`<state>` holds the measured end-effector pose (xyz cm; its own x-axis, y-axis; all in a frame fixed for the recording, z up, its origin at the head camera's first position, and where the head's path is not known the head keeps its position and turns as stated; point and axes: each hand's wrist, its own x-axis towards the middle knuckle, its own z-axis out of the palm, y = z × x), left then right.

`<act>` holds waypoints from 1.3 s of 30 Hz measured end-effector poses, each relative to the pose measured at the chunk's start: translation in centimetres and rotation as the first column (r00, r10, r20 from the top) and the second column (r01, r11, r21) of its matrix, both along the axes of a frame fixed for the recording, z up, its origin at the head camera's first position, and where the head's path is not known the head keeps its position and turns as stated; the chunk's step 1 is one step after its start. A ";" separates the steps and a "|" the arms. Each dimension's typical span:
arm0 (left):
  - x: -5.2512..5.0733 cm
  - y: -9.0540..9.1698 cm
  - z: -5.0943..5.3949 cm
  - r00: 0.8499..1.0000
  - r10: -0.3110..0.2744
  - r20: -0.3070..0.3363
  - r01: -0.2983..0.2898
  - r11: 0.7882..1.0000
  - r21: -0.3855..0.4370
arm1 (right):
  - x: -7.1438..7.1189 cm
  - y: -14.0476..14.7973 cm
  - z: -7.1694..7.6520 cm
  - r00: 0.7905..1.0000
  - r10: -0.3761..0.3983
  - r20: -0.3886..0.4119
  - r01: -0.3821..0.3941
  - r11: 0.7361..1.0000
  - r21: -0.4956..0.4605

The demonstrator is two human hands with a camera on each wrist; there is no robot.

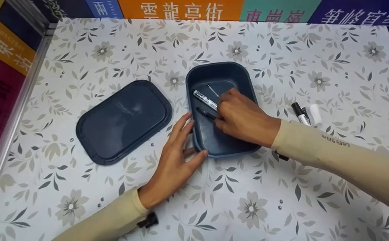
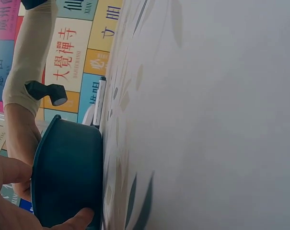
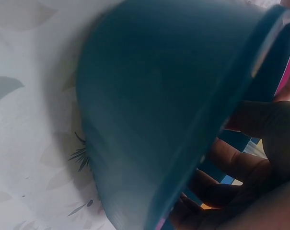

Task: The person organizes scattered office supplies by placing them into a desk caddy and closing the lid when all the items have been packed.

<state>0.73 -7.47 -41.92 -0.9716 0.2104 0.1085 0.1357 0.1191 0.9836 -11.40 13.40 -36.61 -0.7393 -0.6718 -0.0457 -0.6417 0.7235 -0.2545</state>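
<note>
from here i see the white marker (image 1: 205, 99) in the dark blue box (image 1: 221, 69), pointing far and left from the right hand (image 1: 243, 115), the nearer one; its fingers curl, pinching or not i can't tell; the left hand (image 1: 175, 155) touches the box with straight fingers

I see the dark blue box (image 1: 211, 139) uncovered and upright, the left hand (image 1: 172, 159) touching it. Inside, the right hand (image 1: 244, 115) grips a slanted white marker (image 1: 205, 99) beside a black pen (image 1: 205, 113).
</note>
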 end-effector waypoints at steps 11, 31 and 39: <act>0.1 -0.2 0.0 1.000 0.006 0.007 -0.006 1.000 -0.016 | 0.5 1.3 0.0 0.999 -0.022 -0.045 0.020 0.998 -0.052; 0.0 0.0 0.0 1.000 0.016 0.001 -0.016 1.000 -0.026 | 2.3 5.6 1.2 0.992 -0.128 -0.011 0.120 0.953 -0.279; 0.1 0.1 0.1 1.000 0.026 -0.004 -0.027 0.997 -0.066 | 2.7 7.4 1.4 0.986 -0.160 -0.036 0.138 0.927 -0.348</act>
<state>0.81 -7.36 -41.85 -0.9766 0.1913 0.0984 0.1347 0.1872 0.9730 -8.73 20.82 -35.26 -0.8261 -0.5200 0.2172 -0.5557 0.6876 -0.4673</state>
